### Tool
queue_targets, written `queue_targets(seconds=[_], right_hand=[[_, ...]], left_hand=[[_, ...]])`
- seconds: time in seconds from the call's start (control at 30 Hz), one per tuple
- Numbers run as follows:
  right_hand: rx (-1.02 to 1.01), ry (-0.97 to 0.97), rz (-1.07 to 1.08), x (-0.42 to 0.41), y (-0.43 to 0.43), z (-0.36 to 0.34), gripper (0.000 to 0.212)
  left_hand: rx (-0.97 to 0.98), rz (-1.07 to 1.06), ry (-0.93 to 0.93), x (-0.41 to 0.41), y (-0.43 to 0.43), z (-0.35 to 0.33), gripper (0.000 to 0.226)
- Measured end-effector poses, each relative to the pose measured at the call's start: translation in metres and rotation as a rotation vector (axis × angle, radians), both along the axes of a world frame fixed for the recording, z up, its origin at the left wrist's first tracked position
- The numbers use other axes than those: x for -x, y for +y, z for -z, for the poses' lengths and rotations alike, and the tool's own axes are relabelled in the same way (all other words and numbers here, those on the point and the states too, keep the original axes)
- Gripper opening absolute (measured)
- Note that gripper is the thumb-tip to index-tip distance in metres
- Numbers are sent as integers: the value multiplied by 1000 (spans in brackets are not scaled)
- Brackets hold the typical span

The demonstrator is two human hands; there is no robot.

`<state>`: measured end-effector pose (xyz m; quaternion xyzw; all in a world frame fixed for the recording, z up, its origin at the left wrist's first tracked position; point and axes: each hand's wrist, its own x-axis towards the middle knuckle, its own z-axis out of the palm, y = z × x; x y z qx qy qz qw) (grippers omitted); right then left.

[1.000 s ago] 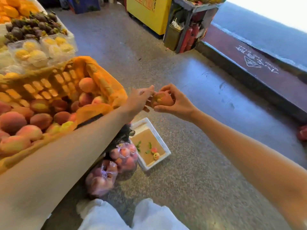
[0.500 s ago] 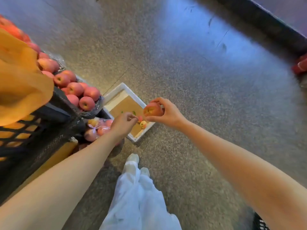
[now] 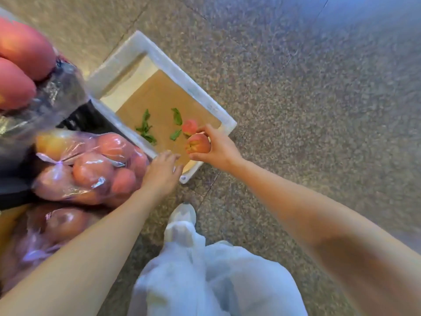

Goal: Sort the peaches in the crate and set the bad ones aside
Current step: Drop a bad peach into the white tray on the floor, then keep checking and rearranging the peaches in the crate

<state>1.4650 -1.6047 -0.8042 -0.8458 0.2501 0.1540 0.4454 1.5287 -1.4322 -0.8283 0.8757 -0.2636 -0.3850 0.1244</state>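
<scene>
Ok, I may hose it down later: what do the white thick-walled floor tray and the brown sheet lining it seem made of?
White thick-walled floor tray: probably foam polystyrene, matte, given chunky, soft-edged, scuffed walls. Brown sheet: likely cardboard or kraft paper; flat, dull tan.

Glossy clear plastic bags (image 3: 91, 165); matt white foam tray (image 3: 159, 58); brown cardboard liner (image 3: 159, 96); speckled stone floor (image 3: 319, 110).

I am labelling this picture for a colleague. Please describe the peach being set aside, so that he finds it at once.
Find the white tray on the floor. Over its near end, the right hand grips a peach. Unlike the pinker peach lying in the tray behind it, this one is held and partly yellow.
</scene>
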Motion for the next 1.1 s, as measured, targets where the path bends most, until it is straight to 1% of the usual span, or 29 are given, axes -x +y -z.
queue_targets(seconds=[0.13,0.27,0.43,0.53,0.6,0.7,0.8,0.87,0.93,1.0,1.1], right_hand=[[89,43,-108,-13,3,95,65],[268,70,-294,-26,4,158,65],[461,66,-564,-44,15,189,63],[526,132,-624,-48,22,196,60],[528,164,-623,-48,23,193,58],[453,172,-564,-45,23,174,57],[325,148,-458,-37,17,127,43],[217,120,-391,-31,13,83,34],[135,79,-316,-26,11,31,25],[97,27,-250,-20,12,-24,20],[77,-33,-217,-13,13,-120,19]], left_hand=[[-86,107,-54,1,13,84,51],[-98,210,-149,1,26,136,57],[-55,208,-223,-4,27,153,52],[-51,202,-222,-7,29,149,51],[-60,205,-202,-8,31,141,50],[-77,188,-178,-6,31,117,46],[-69,111,-166,-1,27,74,37],[-65,60,-146,3,21,35,32],[-19,-28,-124,6,13,-12,28],[41,-96,-138,10,5,-67,24],[108,-130,-188,18,0,-161,21]])
